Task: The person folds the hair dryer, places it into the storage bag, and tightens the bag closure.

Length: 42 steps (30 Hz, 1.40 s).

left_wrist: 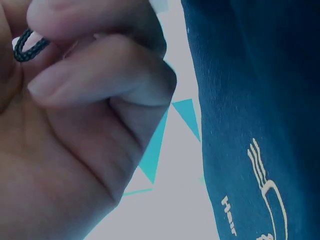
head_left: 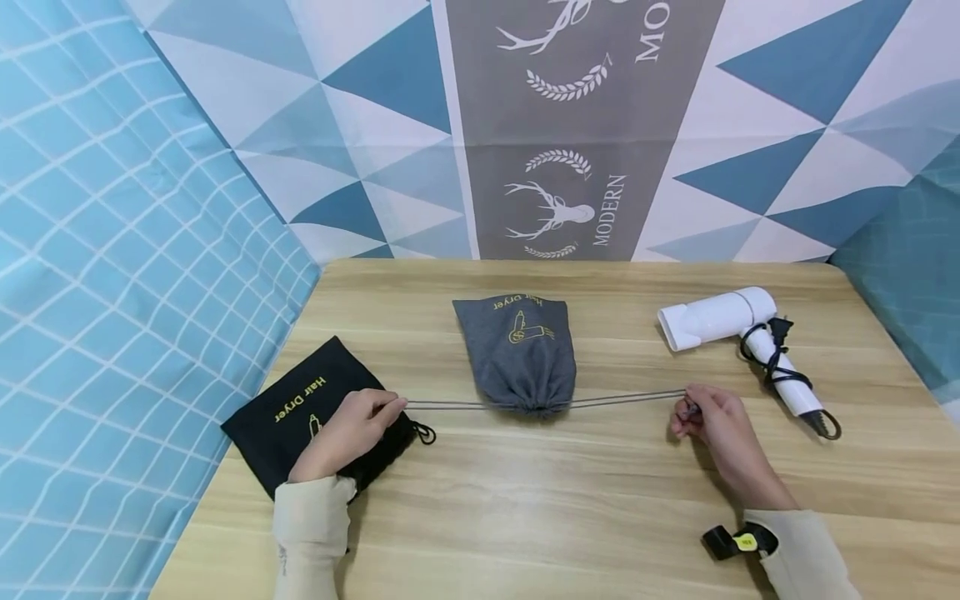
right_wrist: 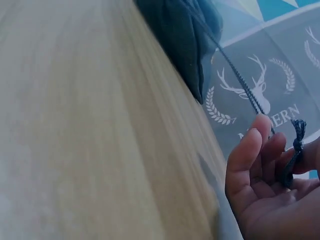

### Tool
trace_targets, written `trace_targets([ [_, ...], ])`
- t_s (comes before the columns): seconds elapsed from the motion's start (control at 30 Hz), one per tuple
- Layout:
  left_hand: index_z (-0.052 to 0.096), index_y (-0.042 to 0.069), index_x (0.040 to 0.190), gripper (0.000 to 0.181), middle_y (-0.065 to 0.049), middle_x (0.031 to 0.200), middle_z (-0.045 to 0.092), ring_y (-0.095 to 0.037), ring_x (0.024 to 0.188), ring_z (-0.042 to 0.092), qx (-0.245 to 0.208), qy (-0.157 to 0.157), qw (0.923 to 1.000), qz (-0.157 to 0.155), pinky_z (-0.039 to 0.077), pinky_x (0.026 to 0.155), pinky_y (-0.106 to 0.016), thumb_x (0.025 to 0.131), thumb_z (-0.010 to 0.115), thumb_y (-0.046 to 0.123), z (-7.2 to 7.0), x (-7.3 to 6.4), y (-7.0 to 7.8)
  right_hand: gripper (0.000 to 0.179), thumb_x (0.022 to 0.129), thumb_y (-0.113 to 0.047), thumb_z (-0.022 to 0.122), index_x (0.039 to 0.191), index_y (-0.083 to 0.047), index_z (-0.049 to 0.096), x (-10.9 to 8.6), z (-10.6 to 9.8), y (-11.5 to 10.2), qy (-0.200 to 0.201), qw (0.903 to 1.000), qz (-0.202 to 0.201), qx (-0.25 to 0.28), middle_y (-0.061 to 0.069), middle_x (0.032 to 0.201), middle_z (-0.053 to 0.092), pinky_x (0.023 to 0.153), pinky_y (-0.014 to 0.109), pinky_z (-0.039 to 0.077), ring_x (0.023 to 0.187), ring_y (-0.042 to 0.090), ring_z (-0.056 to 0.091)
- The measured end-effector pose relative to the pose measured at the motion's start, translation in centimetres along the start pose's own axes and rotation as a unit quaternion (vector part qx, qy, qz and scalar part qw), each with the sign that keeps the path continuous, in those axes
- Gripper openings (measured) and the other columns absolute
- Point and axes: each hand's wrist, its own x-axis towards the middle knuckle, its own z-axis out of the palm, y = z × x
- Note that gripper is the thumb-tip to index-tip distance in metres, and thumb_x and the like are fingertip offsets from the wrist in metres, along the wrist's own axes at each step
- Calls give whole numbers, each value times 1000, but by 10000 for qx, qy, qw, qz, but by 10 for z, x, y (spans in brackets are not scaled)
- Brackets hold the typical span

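A grey drawstring bag [head_left: 521, 354] with yellow "Hair Dryer" print lies mid-table, its mouth gathered toward the person. Two drawstrings [head_left: 626, 399] stretch taut from the mouth to either side. My left hand [head_left: 348, 433] pinches the left string end above a black drawstring bag [head_left: 288, 408]; in the left wrist view a loop of cord [left_wrist: 31, 46] shows between the fingers. At the other end, my right hand [head_left: 716, 433] pinches the right string; its knotted tail [right_wrist: 298, 142] hangs by the palm in the right wrist view.
To the right lies a white hair dryer [head_left: 723, 317] with its black power cord [head_left: 772, 362] wound round the handle. The wooden table [head_left: 525, 517] backs onto a patterned cloth [head_left: 555, 125], and blue checked fabric [head_left: 112, 250] borders the left side.
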Motion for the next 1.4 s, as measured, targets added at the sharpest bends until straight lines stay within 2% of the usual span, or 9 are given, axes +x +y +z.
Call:
trace_targets([
  [0.23,55,13,67,38,8,56,39,-9,47,37,193,784,9967,125,37,52,-25,104,55,22,10,4,10,44,108,-30,43,102,13,51,-4,10,-3,-63,9949,-384,-928,11,82,64,63,30,57,68,17,65],
  [0.37,66,9,91,16,8,59,45,-7,48,40,237,1148,9928,235,38,51,-25,102,59,18,18,9,18,42,107,-28,47,112,13,53,-8,16,-4,-299,9849,-850,-1480,21,95,69,70,34,59,80,21,71],
  [0.53,48,7,140,42,-2,95,65,-9,77,62,-233,875,9956,222,52,70,-30,102,58,20,28,12,32,43,105,-18,54,142,1,47,-12,22,-5,-692,9694,-1493,-1821,21,132,60,90,21,51,114,11,64],
  [0.67,39,11,149,52,-13,132,56,-22,106,62,-352,711,9966,219,53,81,-38,102,59,20,33,12,38,49,103,-18,57,149,-7,44,-13,22,-7,-578,9613,-1753,-2047,14,147,50,96,13,42,131,20,52],
  [0.77,43,11,148,49,-15,140,50,-27,109,61,-205,677,9971,274,54,81,-39,101,59,18,37,13,38,46,103,-20,57,146,-7,48,-14,17,-9,-336,9581,-1785,-2215,13,147,50,95,11,42,129,26,54],
  [0.9,47,8,144,45,-15,137,52,-29,108,61,-96,625,9973,369,53,82,-40,101,59,17,41,14,38,40,103,-21,57,139,-4,54,-17,1,-13,303,9452,-1909,-2631,16,139,56,91,7,41,117,5,59],
  [1.03,50,8,141,43,-13,135,53,-29,114,59,57,690,9959,587,52,87,-43,101,60,16,46,18,41,36,102,-19,58,133,-1,58,-18,-23,-20,1191,9165,-2129,-3169,18,127,62,83,3,40,102,-14,53],
  [1.17,50,8,140,43,-11,139,50,-28,125,51,522,851,9922,750,47,98,-47,100,62,16,48,15,45,37,102,-19,57,133,1,55,-20,-45,-19,1762,8966,-2040,-3513,22,124,62,78,2,38,100,-9,53],
  [1.4,51,6,138,41,-13,139,47,-26,131,42,1093,1278,9776,1267,42,103,-45,99,61,13,44,19,64,43,100,-23,58,133,3,53,-13,-86,-16,2262,8977,-1571,-3439,19,121,58,71,4,37,93,-5,50],
])
